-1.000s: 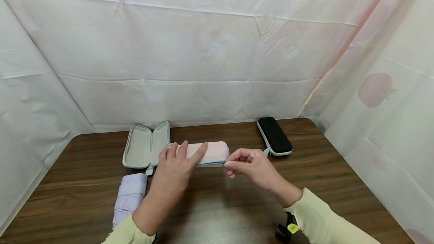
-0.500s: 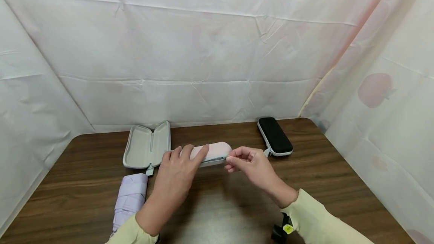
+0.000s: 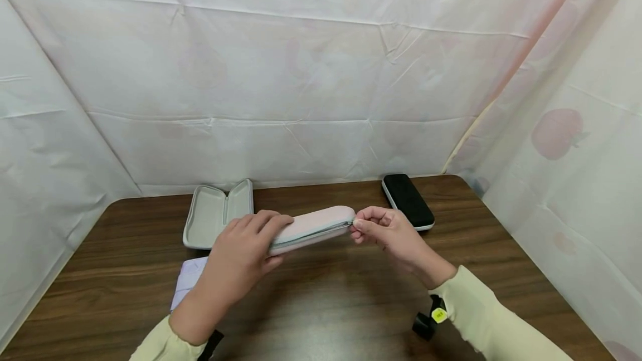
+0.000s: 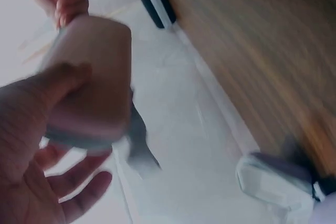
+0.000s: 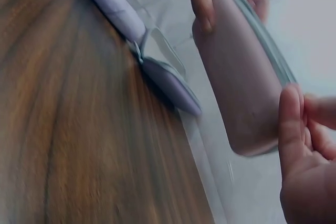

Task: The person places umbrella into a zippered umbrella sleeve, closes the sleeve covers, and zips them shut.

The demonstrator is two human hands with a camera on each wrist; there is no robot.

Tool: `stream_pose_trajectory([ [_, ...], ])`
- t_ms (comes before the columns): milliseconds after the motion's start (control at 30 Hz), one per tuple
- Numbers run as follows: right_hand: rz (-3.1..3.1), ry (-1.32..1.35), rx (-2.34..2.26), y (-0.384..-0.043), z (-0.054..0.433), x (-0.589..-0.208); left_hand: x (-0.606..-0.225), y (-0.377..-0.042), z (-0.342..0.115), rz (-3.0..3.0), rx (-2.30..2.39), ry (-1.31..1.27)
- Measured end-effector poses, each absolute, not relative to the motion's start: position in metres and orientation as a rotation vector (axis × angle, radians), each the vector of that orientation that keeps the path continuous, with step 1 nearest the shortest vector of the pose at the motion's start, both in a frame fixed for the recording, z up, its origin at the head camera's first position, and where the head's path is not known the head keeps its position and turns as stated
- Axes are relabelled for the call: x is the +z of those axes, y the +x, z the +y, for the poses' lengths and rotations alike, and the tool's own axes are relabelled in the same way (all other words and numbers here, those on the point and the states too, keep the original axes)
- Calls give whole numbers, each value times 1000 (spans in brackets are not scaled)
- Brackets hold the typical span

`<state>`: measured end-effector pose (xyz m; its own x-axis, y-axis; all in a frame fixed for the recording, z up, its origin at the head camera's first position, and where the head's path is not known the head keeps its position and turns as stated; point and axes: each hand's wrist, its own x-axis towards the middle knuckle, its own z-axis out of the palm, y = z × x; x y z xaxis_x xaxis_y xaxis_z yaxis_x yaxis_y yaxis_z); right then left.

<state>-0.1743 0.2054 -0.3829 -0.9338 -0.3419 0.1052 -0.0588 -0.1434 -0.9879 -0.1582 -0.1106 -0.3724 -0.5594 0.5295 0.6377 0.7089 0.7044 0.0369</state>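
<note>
A pale pink hard case (image 3: 316, 224) with a grey-blue zipper along its edge is held up off the table and tilted, its right end higher. My left hand (image 3: 241, 255) grips its left end, with the thumb on one face and fingers on the other, as the left wrist view shows of the case (image 4: 100, 72). At the right end, my right hand (image 3: 391, 235) pinches the zipper pull between thumb and index finger; the pull itself is mostly hidden. The zipper line looks slightly parted near that end. In the right wrist view the underside of the case (image 5: 241, 77) faces the camera.
Behind my left hand, a grey-lined case (image 3: 205, 219) lies unfolded. A lavender bundle, apparently a folded umbrella (image 3: 188, 277), is partly covered by my left forearm. A black case (image 3: 408, 199) lies at the back right. Pale curtains (image 3: 321, 99) hang behind the wooden table (image 3: 326, 311).
The pink case has risen off the table and tilted. My left hand has moved left and now grips its end instead of lying on top. My right hand has shifted right and up, still pinching the zipper pull.
</note>
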Motion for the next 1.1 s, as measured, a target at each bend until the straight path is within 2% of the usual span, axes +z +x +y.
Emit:
stream_pose_trajectory([
  [267, 1789, -637, -2165, -190, 225, -391, -369, -159, -122, -2284, -590, -1073],
  [567, 1688, -735, -2147, -202, 236, -396, -371, -159, -116, -2010, -662, -1388],
  [1100, 1679, -726, -2131, -204, 233, -400, -373, -152, -112, -1927, -580, -1393],
])
